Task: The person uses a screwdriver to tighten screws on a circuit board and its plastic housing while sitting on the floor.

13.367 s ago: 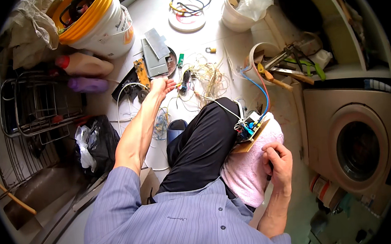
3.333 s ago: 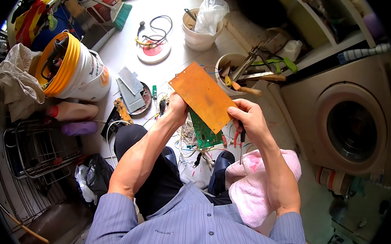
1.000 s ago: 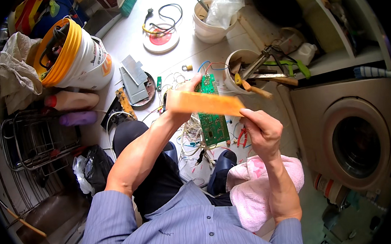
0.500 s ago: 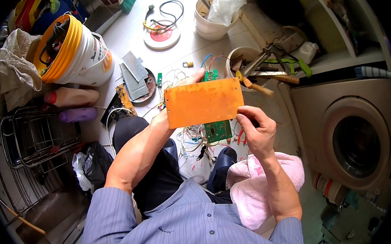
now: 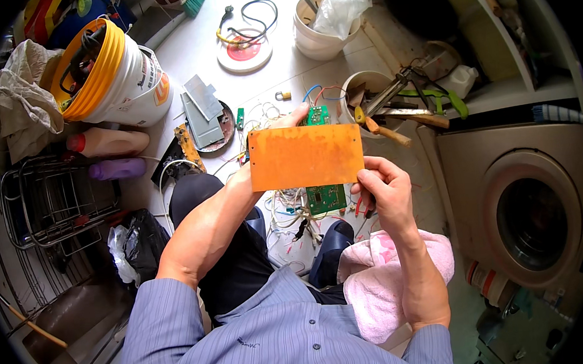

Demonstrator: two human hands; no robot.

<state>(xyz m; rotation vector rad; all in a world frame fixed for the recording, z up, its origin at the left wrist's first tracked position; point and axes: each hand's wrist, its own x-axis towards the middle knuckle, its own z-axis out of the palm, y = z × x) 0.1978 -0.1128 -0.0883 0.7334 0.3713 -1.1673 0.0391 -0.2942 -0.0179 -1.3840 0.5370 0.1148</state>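
Observation:
A flat rectangular orange board [image 5: 307, 157] with small holes near its corners lies across the middle. My right hand [image 5: 385, 187] pinches its lower right corner. Most of my left hand [image 5: 292, 117] is hidden behind the board; a digit shows past its upper edge, against a green circuit board [image 5: 324, 200], which it appears to grip. The green board sticks out above and below the orange one. Blue and red wires [image 5: 329, 90] run from its top end. Red-handled pliers [image 5: 359, 206] show just under my right hand.
Loose wires [image 5: 286, 206] litter the floor between my feet. Grey metal plates [image 5: 204, 110] lie to the left, near a yellow-rimmed bucket [image 5: 154, 97]. A bucket of tools [image 5: 365, 79] stands ahead right, a front-loading washing machine [image 5: 463, 170] on the right. A pink towel [image 5: 373, 284] covers my right leg.
The orange board has shifted slightly down and levelled out. My right hand's fingers have closed in more at its lower right corner. The view has shifted slightly.

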